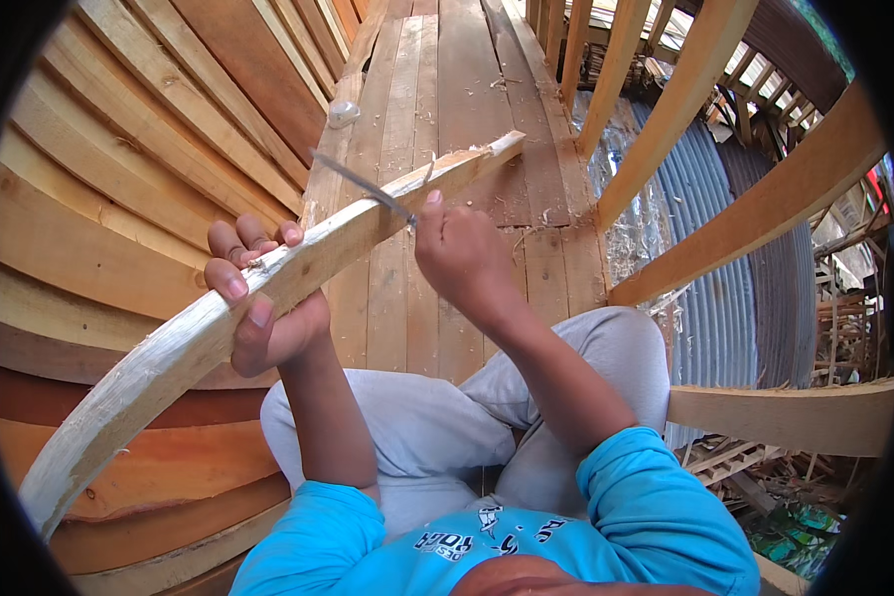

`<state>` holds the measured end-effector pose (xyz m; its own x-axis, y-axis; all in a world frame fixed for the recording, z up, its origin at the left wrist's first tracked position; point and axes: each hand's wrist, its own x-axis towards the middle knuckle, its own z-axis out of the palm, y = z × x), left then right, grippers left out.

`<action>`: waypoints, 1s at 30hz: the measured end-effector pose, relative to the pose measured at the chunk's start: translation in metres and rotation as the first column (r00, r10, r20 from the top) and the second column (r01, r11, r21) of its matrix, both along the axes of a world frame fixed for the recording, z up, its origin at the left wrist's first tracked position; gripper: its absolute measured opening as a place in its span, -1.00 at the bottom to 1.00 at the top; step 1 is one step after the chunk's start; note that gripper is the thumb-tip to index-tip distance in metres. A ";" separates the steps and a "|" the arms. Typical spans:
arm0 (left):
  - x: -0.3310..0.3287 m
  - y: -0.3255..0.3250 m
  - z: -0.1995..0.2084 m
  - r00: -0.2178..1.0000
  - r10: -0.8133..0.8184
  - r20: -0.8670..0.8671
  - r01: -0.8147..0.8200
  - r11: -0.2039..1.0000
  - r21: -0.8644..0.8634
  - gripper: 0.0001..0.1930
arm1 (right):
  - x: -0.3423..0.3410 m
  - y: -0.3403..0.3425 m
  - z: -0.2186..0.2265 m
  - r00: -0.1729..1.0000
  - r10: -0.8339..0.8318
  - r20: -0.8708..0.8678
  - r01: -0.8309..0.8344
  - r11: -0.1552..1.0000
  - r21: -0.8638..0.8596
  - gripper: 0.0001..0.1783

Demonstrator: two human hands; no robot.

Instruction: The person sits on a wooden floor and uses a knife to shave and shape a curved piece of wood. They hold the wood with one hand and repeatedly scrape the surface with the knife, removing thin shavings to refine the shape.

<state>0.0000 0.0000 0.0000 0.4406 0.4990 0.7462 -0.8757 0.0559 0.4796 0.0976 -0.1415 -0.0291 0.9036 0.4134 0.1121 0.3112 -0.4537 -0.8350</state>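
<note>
A long wooden board [308,260], pale and rough along its upper edge, slants from the lower left up to the middle of the view. My left hand [273,303] is closed around it, the fingers over the far side and the thumb on the near side. In my right hand [467,256] is a knife [368,189], its grip hidden in my fist. The blade crosses the board's upper edge, pointing to the upper left. A curled wood shaving [429,169] stands on that edge just beyond the blade.
I sit cross-legged on a plank floor [397,288] strewn with shavings. A wall of wooden boards [119,209] rises on the left. On the right are railing slats [656,119], with corrugated metal sheeting [710,258] below. A small clear plastic object [343,114] lies by the wall.
</note>
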 end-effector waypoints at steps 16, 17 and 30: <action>-0.007 -0.017 0.012 0.998 0.023 -0.055 -0.028 0.993 -0.111 -0.80 | 0.042 -0.003 -0.032 0.996 -0.091 0.018 0.091 0.996 0.002 -0.33; -0.007 -0.014 0.009 0.999 0.019 -0.049 -0.025 0.992 -0.122 -0.81 | 0.039 -0.004 -0.037 0.995 -0.098 0.036 0.098 0.995 -0.011 -0.33; -0.004 -0.007 0.001 0.999 0.034 -0.038 -0.038 0.991 -0.127 -0.81 | 0.012 0.002 -0.031 0.992 -0.083 0.097 0.090 0.993 -0.073 -0.34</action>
